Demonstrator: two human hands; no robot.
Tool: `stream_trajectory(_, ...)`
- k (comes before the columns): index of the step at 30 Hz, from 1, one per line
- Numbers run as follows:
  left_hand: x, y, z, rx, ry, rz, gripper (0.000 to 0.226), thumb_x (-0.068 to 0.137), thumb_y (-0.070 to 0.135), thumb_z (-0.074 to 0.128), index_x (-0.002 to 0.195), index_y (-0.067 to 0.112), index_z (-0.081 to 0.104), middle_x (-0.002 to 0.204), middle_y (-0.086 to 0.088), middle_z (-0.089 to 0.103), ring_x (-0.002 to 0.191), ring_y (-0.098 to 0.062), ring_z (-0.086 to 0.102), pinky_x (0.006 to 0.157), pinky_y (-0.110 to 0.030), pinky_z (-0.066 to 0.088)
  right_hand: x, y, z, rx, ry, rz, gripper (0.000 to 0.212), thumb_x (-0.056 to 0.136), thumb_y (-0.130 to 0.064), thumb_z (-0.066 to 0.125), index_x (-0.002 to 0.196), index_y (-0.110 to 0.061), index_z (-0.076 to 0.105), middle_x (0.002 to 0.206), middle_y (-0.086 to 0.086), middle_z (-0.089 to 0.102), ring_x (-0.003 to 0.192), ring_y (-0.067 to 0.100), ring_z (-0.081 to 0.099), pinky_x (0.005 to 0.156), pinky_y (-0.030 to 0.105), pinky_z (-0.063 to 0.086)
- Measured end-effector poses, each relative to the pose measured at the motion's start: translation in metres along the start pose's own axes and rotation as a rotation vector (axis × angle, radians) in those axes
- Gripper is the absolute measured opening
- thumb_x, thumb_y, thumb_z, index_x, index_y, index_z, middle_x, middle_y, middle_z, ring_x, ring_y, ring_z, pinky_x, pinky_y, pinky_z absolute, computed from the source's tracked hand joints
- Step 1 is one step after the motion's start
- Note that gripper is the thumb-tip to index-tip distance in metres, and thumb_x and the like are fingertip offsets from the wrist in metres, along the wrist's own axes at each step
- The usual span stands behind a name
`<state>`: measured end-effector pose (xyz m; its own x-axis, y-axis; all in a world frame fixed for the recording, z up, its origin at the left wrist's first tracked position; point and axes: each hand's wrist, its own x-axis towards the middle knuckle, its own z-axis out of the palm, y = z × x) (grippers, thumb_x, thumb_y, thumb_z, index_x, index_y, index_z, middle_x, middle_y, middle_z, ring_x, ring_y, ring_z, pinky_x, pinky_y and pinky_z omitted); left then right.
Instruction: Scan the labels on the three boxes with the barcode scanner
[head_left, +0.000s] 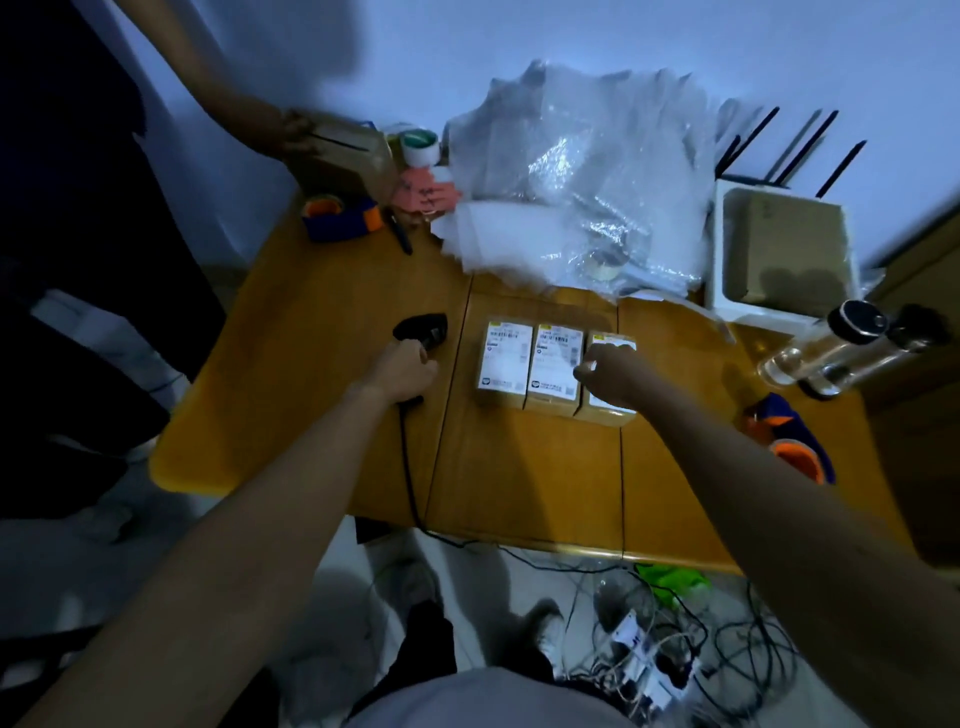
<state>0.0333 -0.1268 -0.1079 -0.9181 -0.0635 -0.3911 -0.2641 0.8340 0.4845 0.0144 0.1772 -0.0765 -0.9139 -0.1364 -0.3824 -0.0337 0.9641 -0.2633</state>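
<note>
Three small cardboard boxes with white labels stand side by side on the wooden table (524, 478): the left box (504, 358), the middle box (556, 364) and the right box (613, 410). My right hand (610, 374) rests on top of the right box and hides most of its label; whether its fingers grip the box is unclear. My left hand (402, 371) is shut on the handle of the black barcode scanner (423, 330), left of the boxes. The scanner's head points away from me. Its cable runs back over the table's front edge.
Crumpled plastic wrap (587, 176) fills the table's far middle. A white bin (779, 254) stands far right, with clear bottles (841, 348) beside it. Tape dispensers lie at far left (337, 218) and near right (795, 436). Another person's hand (296, 132) holds a box at far left. Cables litter the floor.
</note>
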Motion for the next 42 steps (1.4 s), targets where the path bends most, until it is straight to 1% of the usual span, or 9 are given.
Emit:
stream_trajectory(2,0.005,-0.013,0.001,-0.026,-0.002,-0.005,0.028,0.101,0.023,0.055,0.077,0.01,0.053,0.07,-0.009,0.054,0.059,-0.02,0.05,0.055,-0.032,0.039,0.004,-0.01,0.009,0.01,-0.026,0.036,0.024,0.094,-0.03,0.051,0.089,-0.009,0.062,0.1,0.018,0.071,0.082,0.033,0.061,0.066,0.034,0.044)
stream_trajectory(5,0.01,-0.034,0.001,-0.05,-0.037,-0.011,0.032,0.101,0.022,0.056,0.072,0.011,0.05,0.062,-0.008,0.05,0.052,-0.02,0.046,0.054,-0.032,0.041,0.005,-0.031,0.02,0.053,-0.036,0.068,0.033,0.098,-0.03,0.052,0.108,-0.002,0.067,0.107,0.019,0.07,0.096,0.038,0.065,0.081,0.041,0.054)
stream_trajectory(10,0.017,-0.058,0.001,-0.098,-0.03,-0.059,0.024,0.101,0.023,0.054,0.096,0.002,0.064,0.08,-0.008,0.061,0.064,-0.021,0.054,0.056,-0.032,0.044,0.011,-0.055,0.039,0.125,-0.03,0.115,0.033,0.098,-0.034,0.054,0.114,-0.008,0.067,0.111,0.016,0.072,0.097,0.034,0.066,0.084,0.043,0.056)
stream_trajectory(18,0.029,-0.071,0.017,-0.117,-0.025,-0.105,0.021,0.101,0.029,0.052,0.096,0.01,0.06,0.093,-0.006,0.061,0.08,-0.023,0.058,0.075,-0.04,0.053,0.014,-0.067,0.07,0.18,0.053,0.131,0.042,0.095,-0.041,0.064,0.125,-0.011,0.062,0.118,0.012,0.072,0.099,0.027,0.069,0.08,0.043,0.059)
stream_trajectory(24,0.034,-0.062,0.025,-0.143,0.132,-0.104,0.019,0.096,0.035,0.059,0.096,0.016,0.058,0.096,-0.002,0.061,0.085,-0.02,0.058,0.069,-0.035,0.047,0.028,-0.074,0.072,0.205,0.106,0.137,0.047,0.094,-0.039,0.066,0.131,-0.011,0.057,0.122,0.01,0.07,0.1,0.027,0.07,0.079,0.04,0.057)
stream_trajectory(29,0.042,-0.039,0.032,-0.216,0.068,-0.006,0.014,0.097,0.028,0.058,0.103,0.017,0.063,0.097,-0.001,0.067,0.078,-0.014,0.063,0.062,-0.03,0.051,0.037,-0.072,0.076,0.203,0.114,0.149,0.053,0.09,-0.042,0.066,0.131,-0.013,0.049,0.124,0.01,0.066,0.097,0.031,0.069,0.076,0.049,0.06)
stream_trajectory(34,0.05,-0.013,0.05,-0.249,0.001,0.029,0.026,0.097,0.03,0.059,0.117,0.014,0.065,0.108,-0.002,0.067,0.098,-0.018,0.064,0.083,-0.037,0.057,0.05,-0.061,0.088,0.2,0.122,0.125,0.051,0.088,-0.043,0.067,0.126,-0.015,0.049,0.12,0.008,0.066,0.096,0.028,0.069,0.074,0.048,0.062)
stream_trajectory(39,0.049,-0.002,0.06,-0.229,0.171,0.006,0.015,0.096,0.023,0.063,0.106,0.013,0.067,0.102,-0.003,0.067,0.092,-0.018,0.064,0.076,-0.032,0.055,0.053,-0.058,0.088,0.185,0.105,0.095,0.049,0.087,-0.044,0.069,0.124,-0.015,0.051,0.122,0.008,0.064,0.098,0.027,0.068,0.077,0.048,0.061)
stream_trajectory(42,0.05,-0.014,0.056,-0.197,0.272,-0.079,0.01,0.096,0.016,0.063,0.104,0.01,0.061,0.109,-0.005,0.059,0.092,-0.015,0.055,0.07,-0.023,0.04,0.053,-0.063,0.084,0.146,0.125,0.04,0.053,0.092,-0.04,0.068,0.133,-0.012,0.051,0.134,0.009,0.061,0.106,0.03,0.067,0.085,0.048,0.058)
